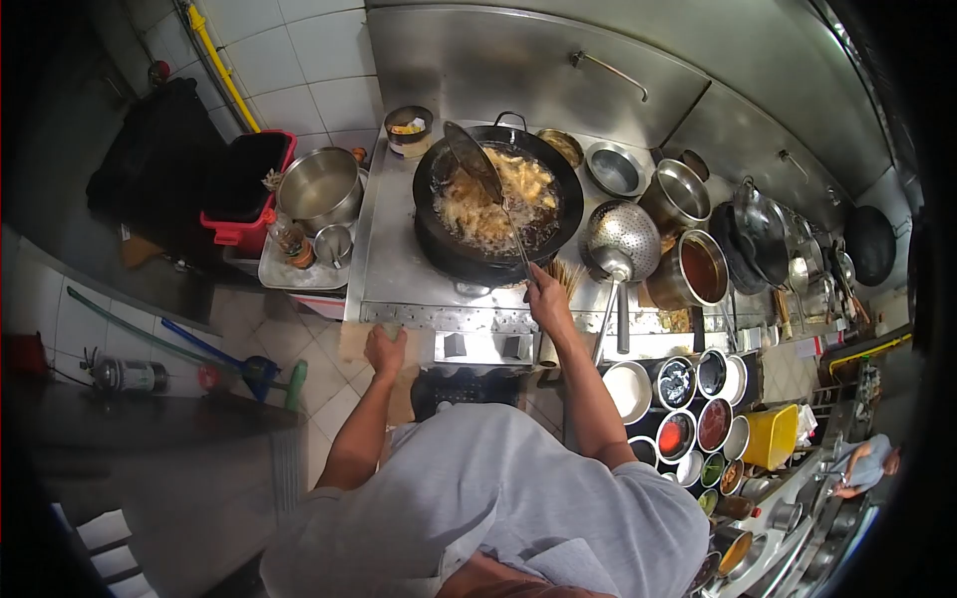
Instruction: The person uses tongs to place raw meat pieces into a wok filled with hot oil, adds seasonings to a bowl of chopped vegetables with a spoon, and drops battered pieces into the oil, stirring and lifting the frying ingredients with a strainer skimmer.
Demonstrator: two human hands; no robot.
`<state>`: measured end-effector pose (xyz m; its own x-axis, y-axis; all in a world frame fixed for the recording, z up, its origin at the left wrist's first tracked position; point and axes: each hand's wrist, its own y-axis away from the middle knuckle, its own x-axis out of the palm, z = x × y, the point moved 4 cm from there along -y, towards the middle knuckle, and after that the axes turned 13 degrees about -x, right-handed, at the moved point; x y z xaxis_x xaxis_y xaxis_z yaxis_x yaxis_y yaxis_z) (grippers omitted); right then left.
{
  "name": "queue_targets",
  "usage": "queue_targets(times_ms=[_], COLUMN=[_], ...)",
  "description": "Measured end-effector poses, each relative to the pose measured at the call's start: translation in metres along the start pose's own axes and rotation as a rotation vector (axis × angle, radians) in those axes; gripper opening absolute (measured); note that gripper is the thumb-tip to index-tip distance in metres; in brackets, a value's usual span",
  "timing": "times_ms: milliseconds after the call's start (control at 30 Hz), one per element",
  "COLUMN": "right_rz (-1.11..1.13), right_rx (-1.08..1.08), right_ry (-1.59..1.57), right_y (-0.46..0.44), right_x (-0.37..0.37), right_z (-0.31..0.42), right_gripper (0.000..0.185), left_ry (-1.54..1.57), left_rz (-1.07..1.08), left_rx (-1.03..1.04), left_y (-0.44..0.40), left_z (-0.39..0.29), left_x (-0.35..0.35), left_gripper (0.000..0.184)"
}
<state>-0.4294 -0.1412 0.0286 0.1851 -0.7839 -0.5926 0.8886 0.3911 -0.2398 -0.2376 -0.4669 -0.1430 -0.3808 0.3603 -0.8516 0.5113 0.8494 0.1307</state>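
Note:
My right hand is closed around the long handle of a skimmer. Its dark, flat oval head is tilted over the left part of a black wok. Golden-brown pieces of food bubble in the wok's oil. The food behind the skimmer's head is hidden. My left hand is curled into a fist at the stove's front edge, above a tan flat piece, and no held object shows in it.
A perforated ladle lies right of the wok, near a pot of red-brown liquid. Left stand a steel pot and a red bin. Several seasoning containers fill the right side. Another person is far right.

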Motion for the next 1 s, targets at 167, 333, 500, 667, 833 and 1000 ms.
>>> queue_targets(times_ms=[167, 333, 500, 667, 833, 1000], right_rz=[0.042, 0.077, 0.022, 0.151, 0.155, 0.139], right_rx=[0.070, 0.140, 0.047, 0.119, 0.031, 0.107], right_ry=[-0.083, -0.166, -0.140, -0.126, 0.050, 0.083], right_y=[0.024, 0.047, 0.054, 0.060, 0.079, 0.084], right_x=[-0.007, -0.052, -0.057, -0.051, -0.084, -0.098], right_z=[0.012, 0.028, 0.050, 0.055, 0.062, 0.066], right_gripper=[0.043, 0.044, 0.044, 0.043, 0.042, 0.042], left_ry=[0.026, -0.016, -0.014, -0.009, -0.020, -0.001], left_rz=[-0.006, -0.006, -0.009, -0.004, -0.003, -0.003], left_rx=[0.017, 0.039, 0.010, 0.018, 0.020, 0.026], left_y=[0.002, 0.004, 0.003, 0.000, -0.001, 0.002], left_z=[0.000, -0.005, -0.006, -0.007, 0.003, -0.001], left_x=[0.001, -0.001, -0.002, -0.001, 0.007, 0.002], left_gripper=[0.061, 0.060, 0.059, 0.059, 0.058, 0.058])
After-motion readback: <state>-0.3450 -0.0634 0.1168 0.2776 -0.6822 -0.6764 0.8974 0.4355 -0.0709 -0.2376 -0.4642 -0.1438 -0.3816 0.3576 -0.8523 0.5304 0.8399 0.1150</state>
